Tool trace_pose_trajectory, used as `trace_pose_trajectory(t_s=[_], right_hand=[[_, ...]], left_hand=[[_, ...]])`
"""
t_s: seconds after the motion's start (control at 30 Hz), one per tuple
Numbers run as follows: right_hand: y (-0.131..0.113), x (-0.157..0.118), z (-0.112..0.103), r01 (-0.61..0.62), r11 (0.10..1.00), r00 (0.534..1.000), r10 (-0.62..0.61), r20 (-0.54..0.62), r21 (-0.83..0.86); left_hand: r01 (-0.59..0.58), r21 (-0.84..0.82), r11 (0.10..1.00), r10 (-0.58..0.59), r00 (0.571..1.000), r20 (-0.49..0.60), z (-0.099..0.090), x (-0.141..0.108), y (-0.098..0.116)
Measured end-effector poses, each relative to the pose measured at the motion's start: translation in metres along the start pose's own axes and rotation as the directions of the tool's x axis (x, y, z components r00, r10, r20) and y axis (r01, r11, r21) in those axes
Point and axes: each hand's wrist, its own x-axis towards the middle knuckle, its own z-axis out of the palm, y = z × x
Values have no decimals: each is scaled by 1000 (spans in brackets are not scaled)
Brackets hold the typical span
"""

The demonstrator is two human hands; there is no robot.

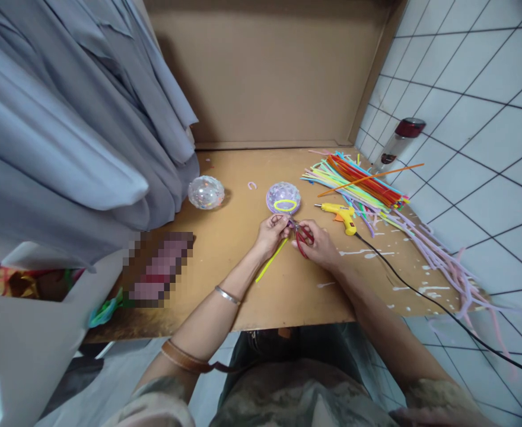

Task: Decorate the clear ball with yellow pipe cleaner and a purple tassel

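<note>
My left hand (pixel 273 233) is closed in a pinch at the pliers' tips, on what looks like a yellow pipe cleaner (pixel 270 262); its straight tail slants down toward the table's front. My right hand (pixel 318 244) grips red-handled pliers (pixel 303 237), their jaws meeting the left fingertips. Just beyond the fingers, a yellow loop (pixel 285 206) shows in front of a round purple-and-clear piece (pixel 283 191). Whether loop and tail are one piece is hidden by the fingers.
A clear decorated globe (pixel 206 193) sits left on the table, near a grey curtain (pixel 154 118). A small pale curl (pixel 252 185) lies mid-table. To the right are a yellow glue gun (pixel 341 214) with a black cord, bundled pipe cleaners (pixel 363 181) and a red-capped bottle (pixel 397 145).
</note>
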Motion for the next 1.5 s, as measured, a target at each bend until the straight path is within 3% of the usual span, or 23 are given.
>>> trace_pose_trajectory(t_s=[0.2, 0.47, 0.67, 1.5], right_hand=[[-4, -2, 0, 37, 992, 998, -42, -37, -123], [-3, -3, 0, 5, 999, 1000, -4, -15, 49], [-12, -6, -1, -58, 996, 998, 60, -21, 73], [-16, -9, -3, -94, 995, 995, 95, -29, 39]], left_hand=[[15, -17, 1000, -15, 1000, 5, 1, 0, -2], [61, -21, 998, -61, 998, 7, 5, -2, -1], [74, -4, 997, -74, 997, 5, 6, -3, -3], [-38, 37, 999, 37, 999, 28, 2, 1, -9]])
